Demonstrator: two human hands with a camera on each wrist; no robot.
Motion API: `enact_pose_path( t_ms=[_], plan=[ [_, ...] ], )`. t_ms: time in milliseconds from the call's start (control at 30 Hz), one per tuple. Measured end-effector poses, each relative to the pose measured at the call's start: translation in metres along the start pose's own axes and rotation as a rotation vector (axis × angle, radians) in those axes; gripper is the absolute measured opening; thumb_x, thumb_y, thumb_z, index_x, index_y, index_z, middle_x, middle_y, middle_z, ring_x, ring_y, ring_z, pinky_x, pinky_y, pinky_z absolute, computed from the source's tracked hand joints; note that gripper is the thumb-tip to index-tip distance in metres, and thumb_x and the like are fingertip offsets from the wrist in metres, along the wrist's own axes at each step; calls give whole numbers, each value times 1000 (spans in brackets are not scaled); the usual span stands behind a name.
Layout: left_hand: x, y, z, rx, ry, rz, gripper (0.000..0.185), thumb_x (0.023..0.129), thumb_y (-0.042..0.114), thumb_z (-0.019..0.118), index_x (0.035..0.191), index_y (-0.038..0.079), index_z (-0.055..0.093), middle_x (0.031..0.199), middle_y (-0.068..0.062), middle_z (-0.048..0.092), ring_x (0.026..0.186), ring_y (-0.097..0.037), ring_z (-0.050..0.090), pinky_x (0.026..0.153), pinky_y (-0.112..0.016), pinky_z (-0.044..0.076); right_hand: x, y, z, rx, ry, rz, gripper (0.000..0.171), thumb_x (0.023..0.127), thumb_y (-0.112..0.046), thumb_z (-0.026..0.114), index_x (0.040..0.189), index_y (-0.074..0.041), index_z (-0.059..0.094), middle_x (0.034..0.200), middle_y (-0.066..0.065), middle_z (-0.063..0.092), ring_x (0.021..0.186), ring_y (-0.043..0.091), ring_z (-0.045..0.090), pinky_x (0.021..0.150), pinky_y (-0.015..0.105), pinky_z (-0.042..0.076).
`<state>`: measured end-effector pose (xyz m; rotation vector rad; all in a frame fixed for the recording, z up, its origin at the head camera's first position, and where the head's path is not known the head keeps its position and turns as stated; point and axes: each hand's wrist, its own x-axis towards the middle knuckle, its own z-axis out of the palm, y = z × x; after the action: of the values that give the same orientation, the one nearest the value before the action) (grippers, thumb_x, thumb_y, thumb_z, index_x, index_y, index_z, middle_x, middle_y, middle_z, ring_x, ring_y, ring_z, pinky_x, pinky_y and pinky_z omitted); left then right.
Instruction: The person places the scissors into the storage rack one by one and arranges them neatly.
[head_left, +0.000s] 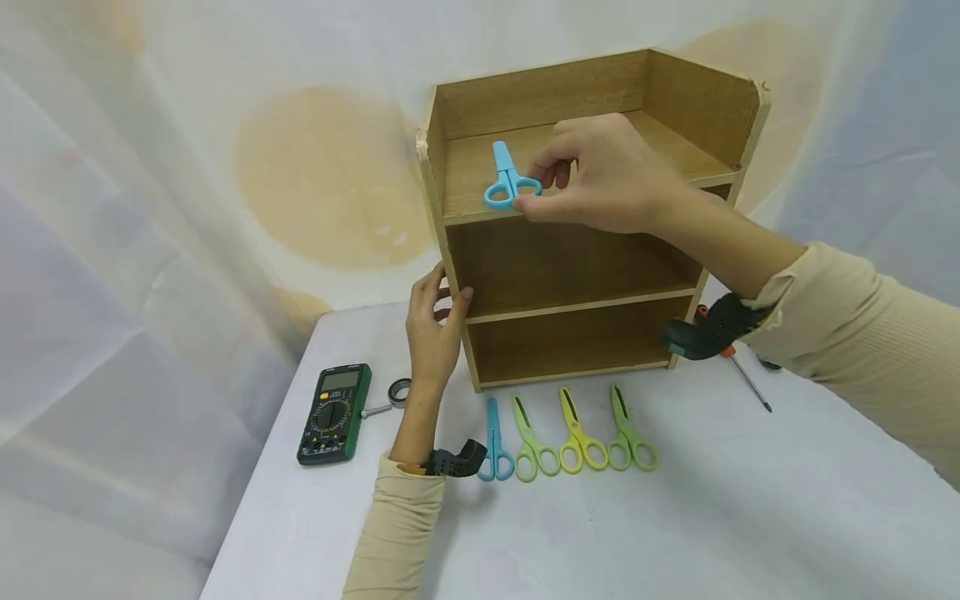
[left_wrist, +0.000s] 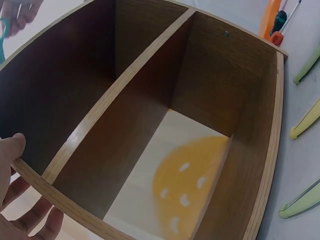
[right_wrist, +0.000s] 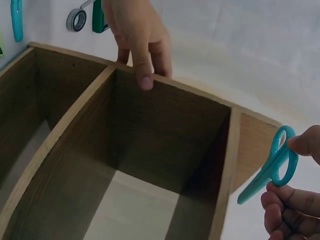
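Head view shows the right hand (head_left: pixel 600 179) near the upper middle of the frame, pinching a blue pair of scissors (head_left: pixel 506 177) by one handle loop between thumb and fingers, blades pointing up, just over the front edge of the top tier of a wooden shelf unit (head_left: pixel 585 275). The left hand (head_left: pixel 433 321) grips the unit's left side panel at the middle tier, thumb curled round the front edge and fingers behind.

Four more scissors (head_left: pixel 566 433) lie in a row on the white surface (head_left: pixel 712 517) below the shelf: one blue, then green, yellow and green. A green multimeter (head_left: pixel 334 413) and a roll of tape (head_left: pixel 399 390) sit at lower left of the shelf, a screwdriver (head_left: pixel 746 379) at its right.

The pinch on a single loop looks light; the scissors could swing or slip and drop off the shelf lip onto the surface. If the left hand eased off, a push on the top tier might shift the unit.
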<state>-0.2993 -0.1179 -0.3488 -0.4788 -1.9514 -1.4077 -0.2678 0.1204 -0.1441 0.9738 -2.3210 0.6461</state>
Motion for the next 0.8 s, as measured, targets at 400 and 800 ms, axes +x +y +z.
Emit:
enact_pose_path(
  t_ms=[400,800],
  plan=[
    [0,-1,9,-15,-2,-4,54,100,32,64,149,16,49,137,-7,50,114,-22,58,84,-42,53,36,8,22,12,-103,67,25,86,-30,70,85,-6,77,86,4,62,78,15,53,68,29,44],
    [-2,39,7,-39,1,4,51,99,10,64,146,-1,48,135,-21,50,113,-35,58,84,-50,52,39,5,25,-20,-260,130,41,97,-37,64,114,-2,73,105,7,60,95,21,53,81,33,46]
  ],
)
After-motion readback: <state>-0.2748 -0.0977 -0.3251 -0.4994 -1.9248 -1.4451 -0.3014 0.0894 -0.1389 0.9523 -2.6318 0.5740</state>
